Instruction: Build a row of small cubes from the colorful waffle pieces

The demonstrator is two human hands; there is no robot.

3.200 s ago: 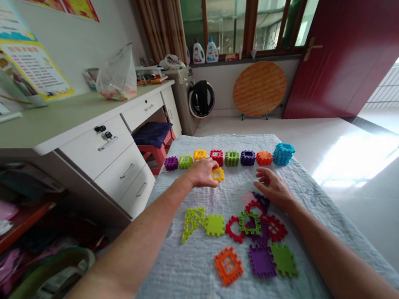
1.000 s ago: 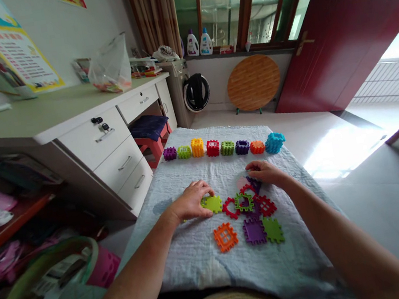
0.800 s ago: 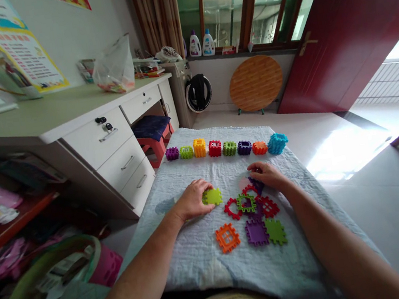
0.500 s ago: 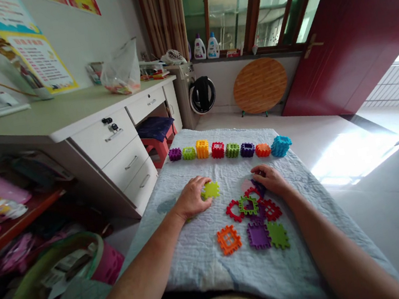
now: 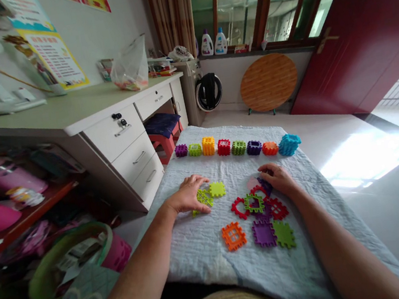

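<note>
Head camera view, and we have both hands low on the cloth-covered surface [image 5: 200,250], among the flat plastic puzzle tiles. Our left hand [image 5: 187,201] lies spread, fingers apart, pressing on a lime-green triangular tile [image 5: 203,198], with a lime-green square tile [image 5: 217,189] just beside its fingertips — touching or not, we cannot tell. Our right hand [image 5: 279,179] rests with loosely curled fingers on the far edge of the tile cluster [image 5: 261,205], over a dark purple piece; whether it is pinching that piece is hidden. Nearer us lie an orange tile [image 5: 234,235], a purple tile [image 5: 263,233] and a green tile [image 5: 284,234], flat and side by side. At the far end stands a row of assembled cubes [image 5: 237,147]. We judge this a gathering step — picking loose tiles from the flat pile. The next move would call for getting fingertips under a thin tile's edge, since it lies flush on soft cloth.
</note>
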